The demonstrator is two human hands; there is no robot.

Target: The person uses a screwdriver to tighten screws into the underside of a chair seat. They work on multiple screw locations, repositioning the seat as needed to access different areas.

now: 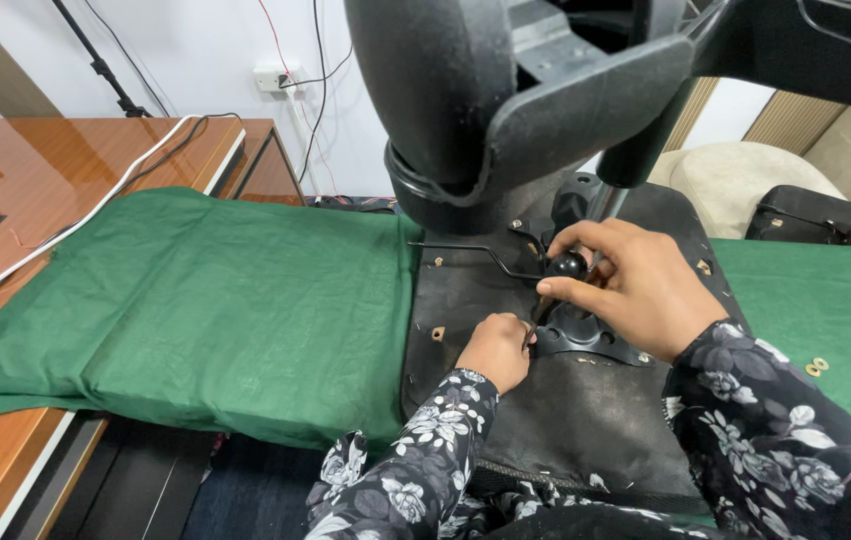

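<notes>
Two bare hands work on the underside of an upturned office chair seat (566, 420), both wrists in dark floral sleeves (426, 470). Far to the left of the hands runs a wooden desk (36, 170) with a white cable (96, 205) trailing across it, and a wall socket (276, 75) sits on the white wall beyond. Nearer, just left of the left hand, a green cloth (216, 300) lies folded over the desk edge and reaches up to the seat's rim.

The left hand (496, 350) is curled into a loose fist with its knuckles resting on the black seat bottom; it seems to close on something small at the edge of the metal plate, though what it grips cannot be told. Just above it a thin bent black lever rod (476, 253) runs across the seat to a round black knob (568, 265).

The right hand (636, 290) lies right beside the left, its thumb and forefinger pinching that knob, the other fingers bent over the black mounting plate (586, 335). Above both hands looms the chair's backrest and armrest (506, 100). Right of the right hand more green cloth carries two small brass washers (817, 366), with a black bag (806, 215) farther off behind.
</notes>
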